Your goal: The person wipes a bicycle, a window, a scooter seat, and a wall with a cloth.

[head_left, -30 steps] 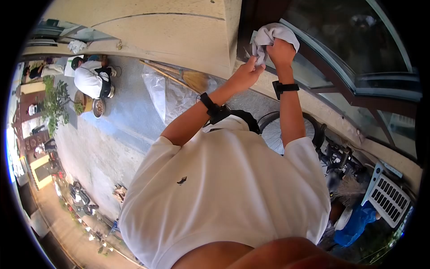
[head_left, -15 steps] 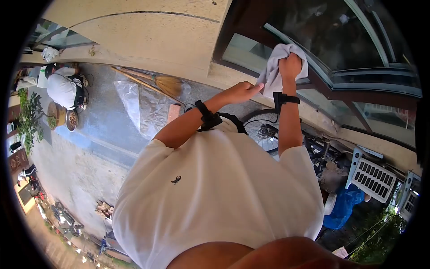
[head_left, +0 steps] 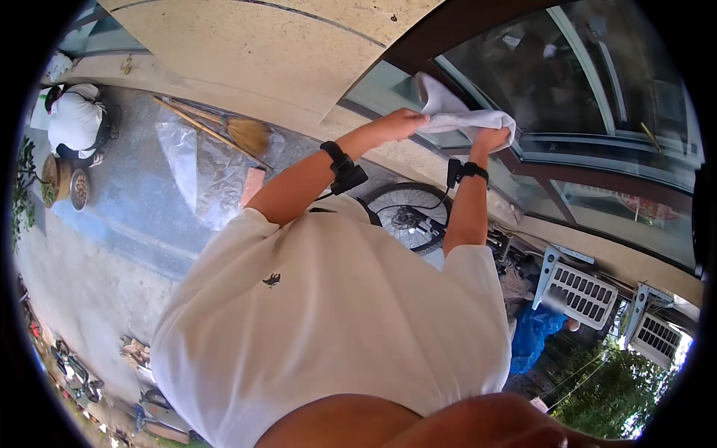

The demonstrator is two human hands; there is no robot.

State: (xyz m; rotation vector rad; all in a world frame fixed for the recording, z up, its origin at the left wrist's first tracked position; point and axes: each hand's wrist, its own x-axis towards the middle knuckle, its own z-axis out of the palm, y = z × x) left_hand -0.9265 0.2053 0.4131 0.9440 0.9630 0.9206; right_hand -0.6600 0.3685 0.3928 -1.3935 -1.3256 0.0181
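Observation:
A pale grey-white cloth (head_left: 464, 118) stretches between my two hands in front of the window (head_left: 530, 82) with its dark brown frame. My left hand (head_left: 405, 124) pinches the cloth's near-left edge, its fingers closed. The cloth's right end wraps over my right hand (head_left: 493, 139), which is closed in its folds, so the fingers are mostly hidden. One corner of the cloth sticks up beside the window frame. Black straps with small boxes sit on both wrists.
A bicycle wheel (head_left: 409, 216) stands below the sill. To the left lie a broom (head_left: 246, 136) and clear plastic sheeting (head_left: 196, 168). A crouching person (head_left: 75, 119) is near a bowl (head_left: 80, 190). Outdoor units (head_left: 579, 295) and a blue bag (head_left: 534, 336) are lower right.
The view has swung, shifting the surroundings left. The cloth, earlier bunched and then hanging from my right hand, is now folded across between both hands.

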